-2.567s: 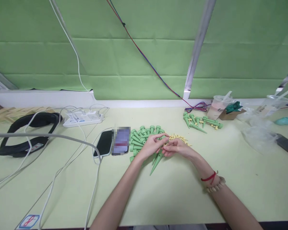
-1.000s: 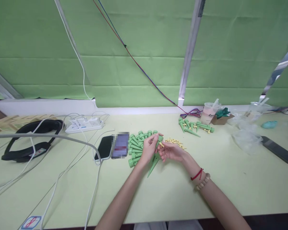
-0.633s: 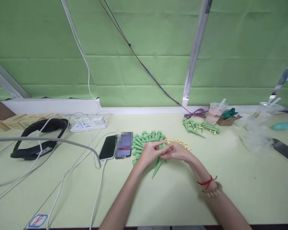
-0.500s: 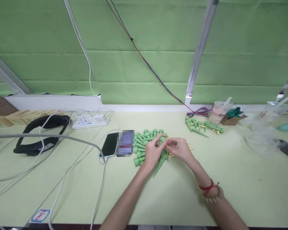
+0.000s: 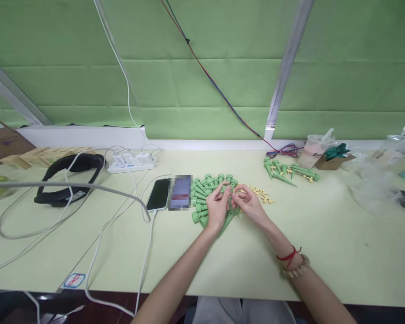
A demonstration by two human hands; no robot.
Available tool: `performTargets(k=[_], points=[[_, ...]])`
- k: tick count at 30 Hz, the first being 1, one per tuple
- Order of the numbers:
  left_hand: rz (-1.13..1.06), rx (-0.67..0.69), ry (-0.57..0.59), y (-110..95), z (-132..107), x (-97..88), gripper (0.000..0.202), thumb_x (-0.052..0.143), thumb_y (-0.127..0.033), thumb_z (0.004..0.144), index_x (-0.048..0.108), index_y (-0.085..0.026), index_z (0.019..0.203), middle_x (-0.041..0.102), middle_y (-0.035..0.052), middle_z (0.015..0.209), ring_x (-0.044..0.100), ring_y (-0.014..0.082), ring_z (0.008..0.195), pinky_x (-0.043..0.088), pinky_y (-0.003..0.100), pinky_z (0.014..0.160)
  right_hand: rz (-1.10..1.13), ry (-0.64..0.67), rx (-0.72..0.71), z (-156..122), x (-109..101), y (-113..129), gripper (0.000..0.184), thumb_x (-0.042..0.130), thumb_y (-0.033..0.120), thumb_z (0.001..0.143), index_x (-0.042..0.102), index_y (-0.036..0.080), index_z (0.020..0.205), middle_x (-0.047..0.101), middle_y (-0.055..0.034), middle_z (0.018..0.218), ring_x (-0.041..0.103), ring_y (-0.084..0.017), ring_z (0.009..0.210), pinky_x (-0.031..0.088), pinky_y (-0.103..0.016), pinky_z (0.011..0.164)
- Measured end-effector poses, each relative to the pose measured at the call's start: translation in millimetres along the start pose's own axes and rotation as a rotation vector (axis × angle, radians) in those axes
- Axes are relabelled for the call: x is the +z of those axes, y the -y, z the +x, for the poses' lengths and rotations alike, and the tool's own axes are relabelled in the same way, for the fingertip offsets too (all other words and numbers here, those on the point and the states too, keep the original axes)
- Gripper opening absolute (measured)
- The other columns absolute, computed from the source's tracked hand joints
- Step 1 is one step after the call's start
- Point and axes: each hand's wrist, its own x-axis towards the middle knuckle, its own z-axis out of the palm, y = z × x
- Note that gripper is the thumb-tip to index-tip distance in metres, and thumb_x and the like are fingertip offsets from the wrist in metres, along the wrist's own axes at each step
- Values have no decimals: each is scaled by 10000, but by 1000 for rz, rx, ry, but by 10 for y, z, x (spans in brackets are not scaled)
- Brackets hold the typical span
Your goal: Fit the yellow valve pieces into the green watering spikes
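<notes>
My left hand is closed around a green plastic watering spike, mostly hidden behind the fingers. Fingertips of my right hand are pinched together right beside it; whatever lies between them is too small and covered to make out. Both hands are over a fanned pile of green watering spikes, their wide capped ends pointing outward. One long spike sticks out toward me below the hands. Small yellow valve pieces lie scattered just past my right hand.
Several green spikes with yellow valves fitted lie at the back right, near a drink cup and a plastic bag. Left of the pile are a phone, a blurred-out screen, white cables, a power strip and a black headband.
The camera view has tipped down slightly, bringing my lap into sight. Both hands stay together over the pile; the right hand has shifted its fingers, uncovering more yellow pieces.
</notes>
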Motion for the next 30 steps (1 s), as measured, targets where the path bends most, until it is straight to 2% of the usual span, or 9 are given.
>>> performTargets(k=[4, 7, 9, 11, 16, 19, 22, 26, 30], points=[[-78, -110, -5, 45, 15, 28, 459, 621, -521, 692, 608, -135, 940, 343, -94, 358, 269, 27, 302, 199, 151, 305, -194, -26, -147, -10, -15, -87, 211, 579, 387, 777, 484, 224, 874, 569, 36, 607, 577, -132, 556, 482, -267, 584], [-128, -269, 82, 57, 50, 17, 472, 576, -570, 706, 589, -134, 884, 318, -97, 333, 225, 33, 268, 141, 169, 267, -427, -77, -310, -15, -39, -131, 85, 520, 296, 809, 539, 221, 845, 599, -13, 747, 588, -159, 688, 475, -302, 698], [-122, -304, 115, 41, 76, 6, 473, 569, -579, 707, 587, -132, 860, 316, -95, 326, 222, 36, 264, 130, 173, 264, -469, -77, -340, -8, -53, -139, 66, 532, 274, 797, 561, 216, 806, 601, -23, 786, 584, -162, 720, 467, -304, 718], [-70, -233, 100, 3, 100, -3, 479, 599, -556, 694, 599, -126, 905, 324, -96, 325, 239, 35, 274, 152, 168, 277, -332, -28, -272, 6, -57, -127, 94, 592, 292, 762, 550, 215, 795, 593, -13, 798, 591, -147, 698, 475, -288, 690], [32, -10, 49, -91, 138, -48, 465, 598, -522, 710, 631, -127, 954, 339, -89, 361, 283, 39, 316, 216, 169, 326, 153, 35, 65, 31, -26, -59, 373, 692, 392, 677, 563, 214, 979, 621, 18, 705, 613, -116, 633, 503, -278, 691], [119, 105, 62, -80, 138, -85, 394, 592, -480, 733, 645, -145, 933, 303, -92, 388, 276, 38, 343, 231, 171, 360, 234, -12, 224, 30, -21, -37, 330, 730, 374, 637, 639, 161, 872, 636, 7, 656, 605, -94, 591, 509, -250, 684], [190, 177, 86, -43, 124, -98, 379, 592, -455, 741, 656, -144, 947, 282, -91, 403, 270, 43, 366, 244, 182, 390, 296, -34, 290, 33, -45, -43, 311, 780, 311, 571, 662, 155, 813, 658, 2, 685, 618, -89, 614, 512, -245, 734], [207, 189, 87, -19, 109, -91, 411, 568, -465, 756, 653, -130, 978, 289, -87, 410, 275, 52, 377, 244, 196, 401, 214, -64, 256, 35, -67, -67, 353, 806, 331, 505, 642, 164, 769, 660, -2, 677, 632, -123, 633, 517, -282, 727], [227, 170, 105, -5, 120, -85, 402, 607, -461, 726, 660, -121, 933, 265, -92, 411, 257, 42, 372, 235, 189, 397, -175, -216, -79, -12, -22, -70, 263, 749, 374, 580, 584, 181, 648, 625, -11, 643, 615, -165, 637, 507, -315, 668]])
